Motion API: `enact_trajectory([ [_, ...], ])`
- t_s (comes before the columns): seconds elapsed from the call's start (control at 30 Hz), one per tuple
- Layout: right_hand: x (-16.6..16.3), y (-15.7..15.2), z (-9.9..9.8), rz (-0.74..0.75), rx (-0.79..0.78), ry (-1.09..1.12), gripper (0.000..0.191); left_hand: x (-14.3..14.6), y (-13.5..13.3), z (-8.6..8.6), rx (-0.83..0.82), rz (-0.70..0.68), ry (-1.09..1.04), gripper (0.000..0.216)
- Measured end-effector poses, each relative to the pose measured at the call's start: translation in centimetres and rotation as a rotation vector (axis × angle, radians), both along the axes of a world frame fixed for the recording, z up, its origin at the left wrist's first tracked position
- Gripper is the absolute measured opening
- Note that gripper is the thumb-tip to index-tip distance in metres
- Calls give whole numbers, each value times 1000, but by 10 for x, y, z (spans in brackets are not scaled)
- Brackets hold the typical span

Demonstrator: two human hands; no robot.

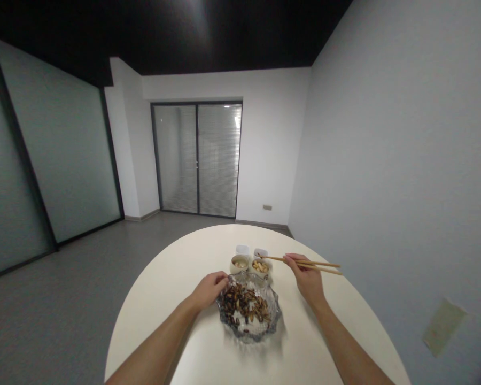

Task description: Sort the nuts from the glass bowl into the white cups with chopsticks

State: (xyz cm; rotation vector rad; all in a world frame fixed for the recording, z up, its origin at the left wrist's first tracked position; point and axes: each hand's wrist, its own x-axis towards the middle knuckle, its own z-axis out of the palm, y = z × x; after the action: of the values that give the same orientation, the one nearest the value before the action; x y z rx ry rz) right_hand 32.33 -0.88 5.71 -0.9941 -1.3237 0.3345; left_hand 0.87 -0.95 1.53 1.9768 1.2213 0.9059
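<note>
My left hand has its fingers curled at the left rim of a clear glass bowl with a wavy edge. In the bowl lies a heap of small dark and light brown elongated pieces, perhaps dried insects. My right hand grips a pair of wooden chopsticks. Their tips reach left over a small white cup, with a tiny dark piece at the tips. Just behind the bowl, one small cup contains a few pale pieces. Beside it, another cup is filled with yellowish pieces.
A second white cup stands at the back left of the group. Everything sits on a round cream table. The right wall runs close to the table. Glass doors are in the far wall.
</note>
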Motion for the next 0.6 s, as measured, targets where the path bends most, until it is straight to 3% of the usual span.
enact_trajectory([
  [0.27,-1,8,-14,-63,38,-84,32,0,0,-1,9,5,11,34],
  [0.6,5,15,-21,-29,18,-138,37,0,1,-1,-1,2,7,35],
])
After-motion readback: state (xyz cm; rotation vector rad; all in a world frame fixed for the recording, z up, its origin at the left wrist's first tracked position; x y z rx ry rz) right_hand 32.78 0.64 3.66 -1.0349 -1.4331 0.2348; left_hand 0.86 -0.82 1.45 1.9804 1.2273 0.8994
